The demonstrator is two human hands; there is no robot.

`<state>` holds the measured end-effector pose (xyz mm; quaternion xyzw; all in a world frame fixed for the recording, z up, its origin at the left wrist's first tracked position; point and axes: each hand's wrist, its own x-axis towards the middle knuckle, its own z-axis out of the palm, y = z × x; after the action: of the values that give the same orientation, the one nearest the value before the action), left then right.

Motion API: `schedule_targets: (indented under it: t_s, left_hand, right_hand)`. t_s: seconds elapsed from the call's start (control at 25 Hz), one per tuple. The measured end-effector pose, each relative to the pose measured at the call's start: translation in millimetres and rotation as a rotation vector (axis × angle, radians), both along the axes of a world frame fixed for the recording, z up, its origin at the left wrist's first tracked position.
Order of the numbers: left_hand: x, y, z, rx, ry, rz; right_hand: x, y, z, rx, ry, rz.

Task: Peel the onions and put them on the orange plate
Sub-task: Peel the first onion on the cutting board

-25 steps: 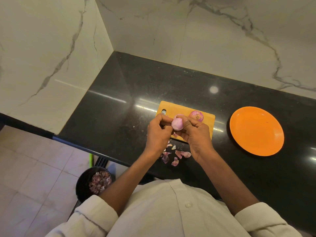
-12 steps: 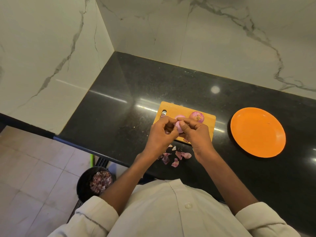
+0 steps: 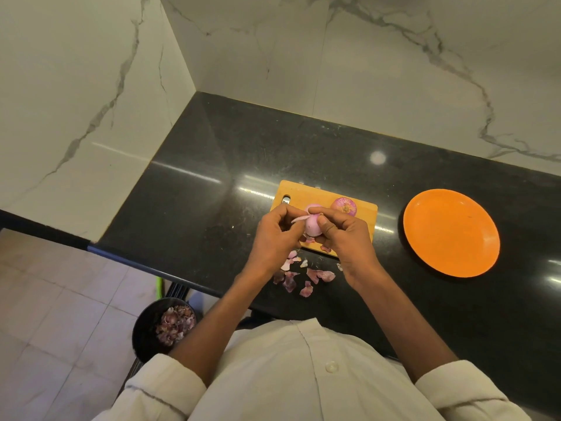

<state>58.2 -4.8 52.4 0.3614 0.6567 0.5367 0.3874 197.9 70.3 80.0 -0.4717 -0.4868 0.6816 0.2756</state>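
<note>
A pale pink, mostly peeled onion (image 3: 312, 225) is held above the wooden cutting board (image 3: 303, 194). My right hand (image 3: 344, 238) grips it from the right, thumb and fingers curled round it. My left hand (image 3: 277, 235) pinches a thin strip of skin (image 3: 299, 219) lifting off the onion's left side. A second onion (image 3: 343, 206) with its purple skin on lies on the board just behind. The orange plate (image 3: 451, 233) sits to the right with nothing on it.
Several torn onion skins (image 3: 303, 276) lie on the black counter (image 3: 212, 177) near its front edge. On the floor at lower left stands a black bin (image 3: 145, 329) holding peelings. Marble walls close off the left and back.
My left hand has drawn back to the left, pulling a strip of skin away from the onion, which now shows more between my hands.
</note>
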Motion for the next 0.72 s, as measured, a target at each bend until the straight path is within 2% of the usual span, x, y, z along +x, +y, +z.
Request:
schedule_targets:
  t_s: [0.16,0.4,0.56,0.72]
  left_hand:
    - [-3.8,-2.1,1.0,-0.002,-0.049,0.024]
    - [-2.3,-5.3,4.0,0.018,-0.105,-0.043]
    - [-4.1,-7.6,2.1,0.057,-0.157,-0.034]
    - [-2.9,-9.6,3.4,0.092,-0.131,-0.017]
  right_hand:
    - [0.4,1.0,2.0,0.02,-0.03,0.069]
    - [-2.1,5.1,-6.6,0.158,-0.124,0.028]
    - [-2.7,4.0,-6.3,0.199,-0.118,0.058]
    - [-0.4,2.4,-5.3,0.241,-0.089,0.06]
